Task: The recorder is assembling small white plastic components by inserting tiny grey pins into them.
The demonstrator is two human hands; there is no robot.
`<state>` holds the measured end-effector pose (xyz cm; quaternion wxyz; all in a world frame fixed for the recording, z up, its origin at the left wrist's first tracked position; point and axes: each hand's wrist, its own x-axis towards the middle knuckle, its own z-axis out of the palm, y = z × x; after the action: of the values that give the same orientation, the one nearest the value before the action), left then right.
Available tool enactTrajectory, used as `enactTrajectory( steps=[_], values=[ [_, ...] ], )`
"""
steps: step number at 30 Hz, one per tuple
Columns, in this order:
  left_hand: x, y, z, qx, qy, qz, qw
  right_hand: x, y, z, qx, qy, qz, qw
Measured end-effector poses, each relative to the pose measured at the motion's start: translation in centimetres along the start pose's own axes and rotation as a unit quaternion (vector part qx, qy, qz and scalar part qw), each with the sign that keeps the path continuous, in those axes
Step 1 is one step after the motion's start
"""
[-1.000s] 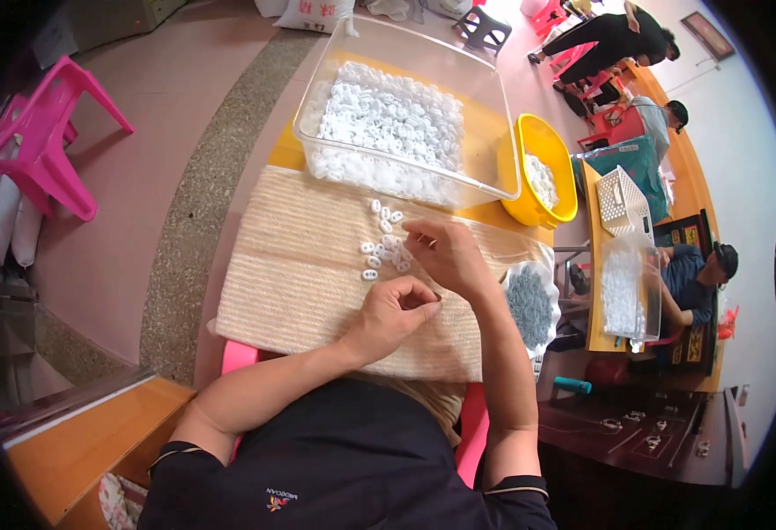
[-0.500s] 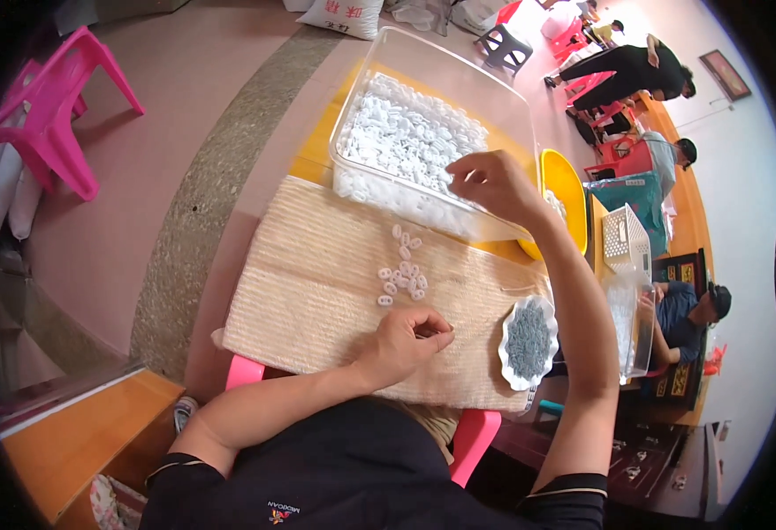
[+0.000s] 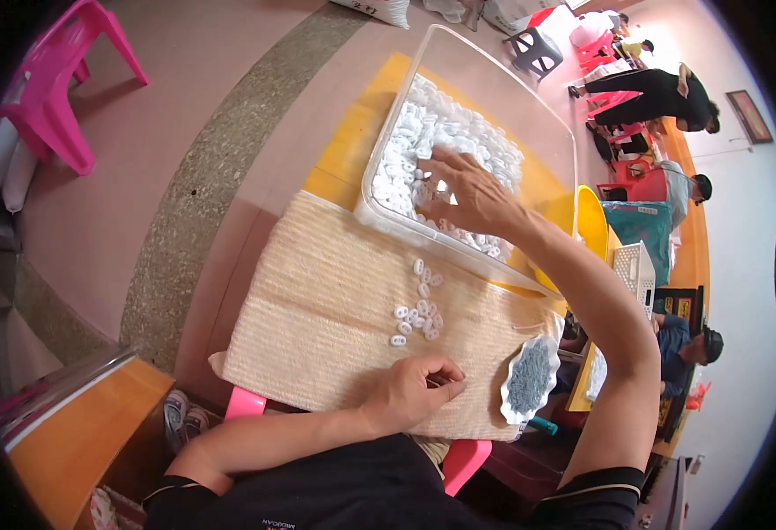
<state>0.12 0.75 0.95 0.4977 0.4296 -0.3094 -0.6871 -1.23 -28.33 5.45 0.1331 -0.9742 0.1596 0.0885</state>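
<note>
We are spreading our right hand [image 3: 463, 190] wide over the white pieces [image 3: 423, 146] in the bin [image 3: 494, 75]. Our left hand [image 3: 414, 393] is pinching something small on the mat [image 3: 317, 300]. The pieces are looking light, hard and slippery, best pinched singly by the rim.

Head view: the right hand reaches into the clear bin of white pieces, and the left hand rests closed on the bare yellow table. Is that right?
Not quite. In the head view the left hand rests closed on the beige woven mat, not on the bare yellow table. The rest holds: the right hand reaches into the clear bin of white pieces.
</note>
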Motion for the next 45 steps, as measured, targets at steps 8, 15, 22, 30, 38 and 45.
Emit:
enactTrajectory(
  steps=[8,15,22,30,38,45],
  values=[
    [0.0,0.9,-0.4,-0.027,-0.012,-0.022,0.999,4.9,0.5,1.7,0.001,0.107,0.041,0.993],
    [0.2,0.7,-0.4,-0.032,-0.023,-0.036,0.999,5.8,1.3,3.5,-0.024,0.193,0.006,0.981],
    [0.3,0.0,-0.2,-0.034,0.004,-0.005,0.999,5.6,-0.1,3.7,-0.047,0.191,-0.030,0.980],
    [0.4,0.2,0.1,-0.033,0.016,0.018,0.999,5.5,0.3,2.4,-0.086,0.110,-0.010,0.990],
    [0.3,-0.1,0.1,-0.012,0.030,0.014,0.999,4.6,0.0,0.4,-0.120,0.058,-0.007,0.991],
    [0.4,-0.6,0.3,0.014,0.031,0.031,0.999,1.2,0.3,-2.1,-0.103,0.126,0.040,0.986]
  ],
)
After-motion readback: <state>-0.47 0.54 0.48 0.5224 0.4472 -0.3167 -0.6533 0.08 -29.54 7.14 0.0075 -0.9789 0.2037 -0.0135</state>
